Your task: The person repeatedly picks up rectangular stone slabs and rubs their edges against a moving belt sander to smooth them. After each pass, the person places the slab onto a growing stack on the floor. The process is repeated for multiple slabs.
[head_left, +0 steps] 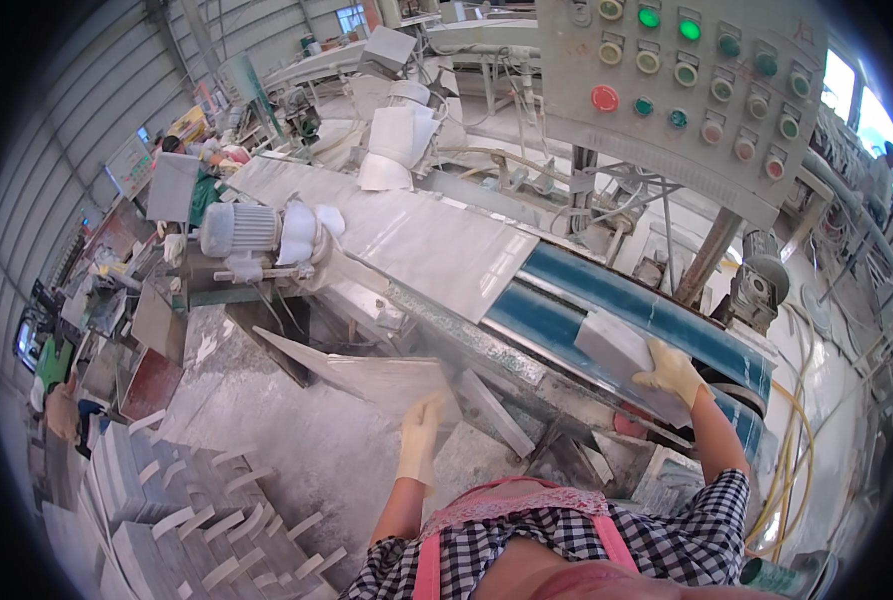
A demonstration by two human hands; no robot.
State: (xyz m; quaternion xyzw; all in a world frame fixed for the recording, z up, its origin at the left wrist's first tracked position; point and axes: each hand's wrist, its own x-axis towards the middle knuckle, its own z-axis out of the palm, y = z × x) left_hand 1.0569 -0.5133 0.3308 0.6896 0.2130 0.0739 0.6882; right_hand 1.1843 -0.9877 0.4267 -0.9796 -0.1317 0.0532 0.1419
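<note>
A pale grey stone slab (616, 345) stands tilted on the blue conveyor belt (541, 315). My right hand (671, 373), in a cream glove, grips it by its right end. My left hand (422, 425), gloved the same way, is off the belt on its near side. Its fingers are curled together and I see nothing in them. Just behind that hand, a wide pale panel (366, 378) leans at a slant. Beside it, a narrower slab (494, 415) rests against the conveyor's near frame.
Stacked grey slabs with spacer strips (206, 510) stand at the lower left. A control panel (681, 100) with buttons hangs over the belt's far side. Motors (241, 228) flank the machine cover (396, 225). A yellow hose (791, 470) runs down the right. People are at far left.
</note>
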